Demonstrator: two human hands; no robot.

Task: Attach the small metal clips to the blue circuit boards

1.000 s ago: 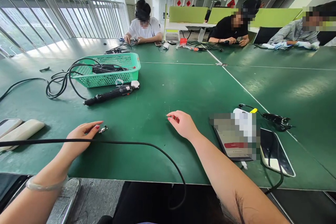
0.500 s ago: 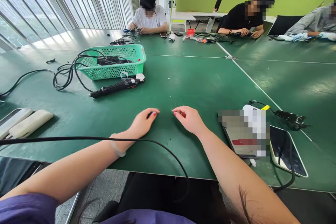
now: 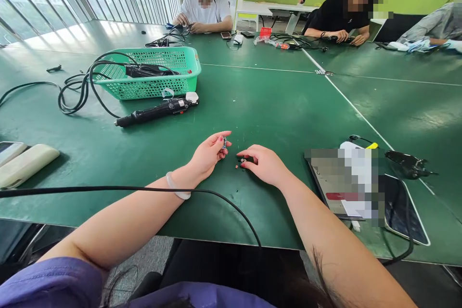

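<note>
My left hand [image 3: 211, 156] is closed, thumb against fingers, on a small silver-and-dark part [image 3: 224, 143] that looks like a tiny electronic piece. It is held just above the green table [image 3: 274, 106]. To its right, my right hand [image 3: 265, 163] reaches down to the tabletop with thumb and forefinger nearly together. Something small and dark shows at those fingertips, too small to name. A tiny orange bit [image 3: 237, 167] lies on the table just below them. The two hands are close but apart.
A green basket [image 3: 144, 90] holds black cables and an adapter. In front of it lies a black electric screwdriver [image 3: 155, 111]. Phones lie to the left and right. A black cable [image 3: 108, 188] crosses above my left forearm. Several people sit across the table.
My left hand has lifted and turned, showing the small part in its fingers. Small bits now show on the table by my right fingertips. The view has tilted down slightly.
</note>
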